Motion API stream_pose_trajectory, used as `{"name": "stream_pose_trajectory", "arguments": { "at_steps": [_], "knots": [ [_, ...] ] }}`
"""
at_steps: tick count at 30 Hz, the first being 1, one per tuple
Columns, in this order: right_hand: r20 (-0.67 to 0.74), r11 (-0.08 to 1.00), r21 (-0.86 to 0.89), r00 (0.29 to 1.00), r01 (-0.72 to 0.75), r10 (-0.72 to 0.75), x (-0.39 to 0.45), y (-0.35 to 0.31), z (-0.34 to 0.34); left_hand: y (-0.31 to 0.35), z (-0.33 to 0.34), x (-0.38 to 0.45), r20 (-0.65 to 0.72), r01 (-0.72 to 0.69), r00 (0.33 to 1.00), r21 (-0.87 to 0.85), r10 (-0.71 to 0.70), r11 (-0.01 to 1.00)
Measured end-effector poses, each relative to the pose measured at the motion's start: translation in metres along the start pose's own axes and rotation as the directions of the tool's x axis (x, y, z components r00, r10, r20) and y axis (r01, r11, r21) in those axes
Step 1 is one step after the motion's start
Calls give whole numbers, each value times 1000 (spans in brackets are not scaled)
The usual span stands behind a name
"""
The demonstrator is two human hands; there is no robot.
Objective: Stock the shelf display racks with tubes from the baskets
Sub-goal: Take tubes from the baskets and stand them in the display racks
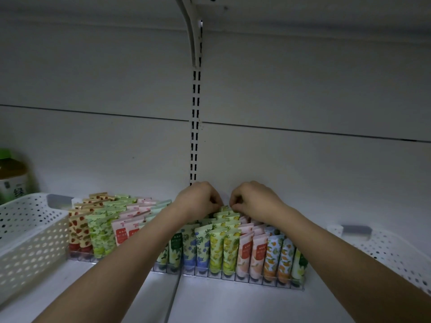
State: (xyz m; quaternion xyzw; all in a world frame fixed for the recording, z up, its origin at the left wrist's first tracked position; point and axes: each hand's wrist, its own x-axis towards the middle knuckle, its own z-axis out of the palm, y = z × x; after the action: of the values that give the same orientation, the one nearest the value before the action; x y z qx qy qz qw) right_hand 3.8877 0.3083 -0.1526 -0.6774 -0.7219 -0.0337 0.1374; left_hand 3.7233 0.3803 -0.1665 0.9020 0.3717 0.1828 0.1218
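Head view, looking down along both forearms onto a white shelf (pixel 233 306).

Two clear racks (pixel 256 279) side by side at the back half of the shelf, packed with upright tubes (pixel 245 250) in rows, crimped ends up: strawberry print at far left, then green, pink, green-capped, blue floral, yellow lemon, peach, orange citrus, and a pale one at far right.

Yellow-green tube (pixel 225 209) at the very back of the lemon row, close to the back wall (pixel 303 89), its top edge showing between the two hands and touching the fingertips of both.

Left hand (pixel 198 200) curled, knuckles up, fingers bent inward and down at the left side of that tube's top; seemingly pinching it, though the fingertips themselves hidden by the knuckles.

Right hand (pixel 253 201) curled the same way, thumb and fingertips pressed together at the tube's upper right corner, pinching the crimped edge.

White perforated basket (pixel 30 236) on the shelf at the left, just beside the strawberry row. Second white basket (pixel 384 250) at the right edge, near the right rack but apart from it; contents of both not visible.

Green-capped bottle (pixel 11 176) behind the left basket. Slotted upright rail (pixel 195 136) running up the back wall above the hands.
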Motion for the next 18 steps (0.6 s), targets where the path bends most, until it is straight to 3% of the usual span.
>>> {"name": "stream_pose_trajectory", "arguments": {
  "at_steps": [14, 18],
  "knots": [
    [-6, 1000, 17, 1000, -1, 1, -1, 0, 1, -2, -1, -1, 23, -16, 1000, -29, 17, 999],
    [-32, 998, 64, 999, 2, 0, -3, -1, -2, -1, -11, -10, -33, -36, 999, -68, 34, 997]
  ]
}}
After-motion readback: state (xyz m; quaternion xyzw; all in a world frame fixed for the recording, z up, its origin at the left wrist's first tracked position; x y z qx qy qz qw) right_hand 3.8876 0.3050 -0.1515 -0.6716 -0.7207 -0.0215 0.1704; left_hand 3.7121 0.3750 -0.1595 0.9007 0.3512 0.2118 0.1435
